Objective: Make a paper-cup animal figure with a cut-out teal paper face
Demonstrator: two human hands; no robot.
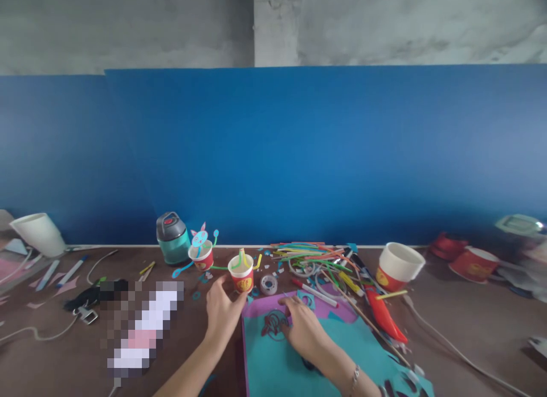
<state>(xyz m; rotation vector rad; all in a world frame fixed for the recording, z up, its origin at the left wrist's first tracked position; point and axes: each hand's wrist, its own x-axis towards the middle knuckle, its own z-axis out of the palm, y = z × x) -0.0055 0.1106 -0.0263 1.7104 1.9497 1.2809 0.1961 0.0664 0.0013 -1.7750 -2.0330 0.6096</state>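
My left hand [223,308] is closed around the lower side of a small red-and-white paper cup [241,276]. Green and yellow straws stick up and out from this cup. Over a teal sheet of paper [273,374], my right hand [302,323] has its thumb and forefinger apart, beside a round outline with dark red shapes [274,325]. No object shows between those fingers. A dark item under the right wrist is mostly hidden. Left of the held cup stands another paper cup [202,257] with a blue cat face and straw arms. A roll of tape [269,285] lies between the hands.
A heap of coloured straws [316,257] lies at the back, with a red-capped marker [318,293] before it. To the right are stacked paper cups [397,266] and a red pointed object [387,317]. A teal bottle [173,243] stands left. Blue partition [273,158] behind.
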